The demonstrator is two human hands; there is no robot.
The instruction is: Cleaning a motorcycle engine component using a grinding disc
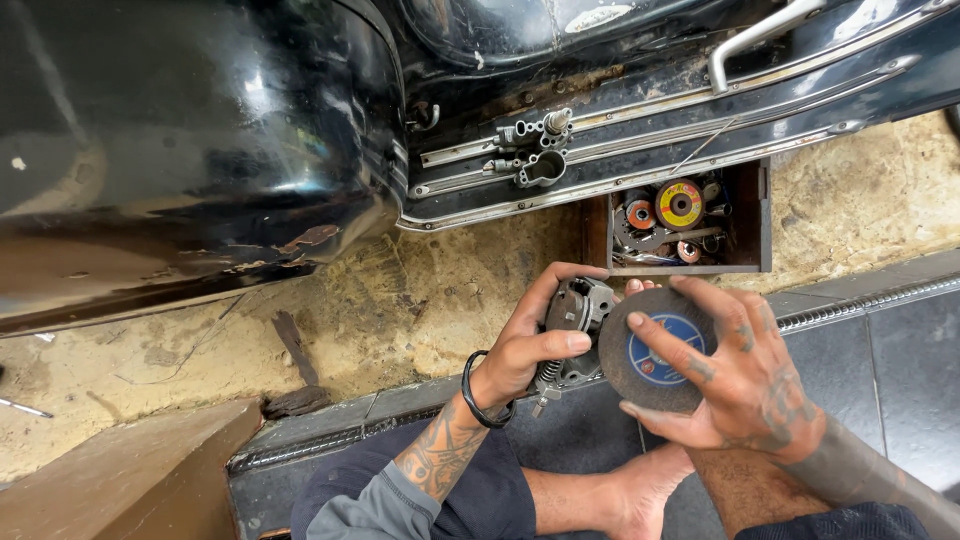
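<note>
the left hand (525,345) sits near the middle of the scene, wrist bent, its fingers curled around the far side of what it grips and its thumb pressed flat across the near side. a dark band circles that wrist, above a tattooed forearm with the sleeve pushed back. the right hand (735,375) lies just right of it, fingers spread wide and flat, palm turned left, thumb low. its back and forearm are tattooed too.

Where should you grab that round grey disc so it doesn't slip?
Probably by its rim, from the right side. The grey disc is flat and thin, and the right hand already pinches its edge with spread fingers; the left hand steadies the grinder head.
</note>
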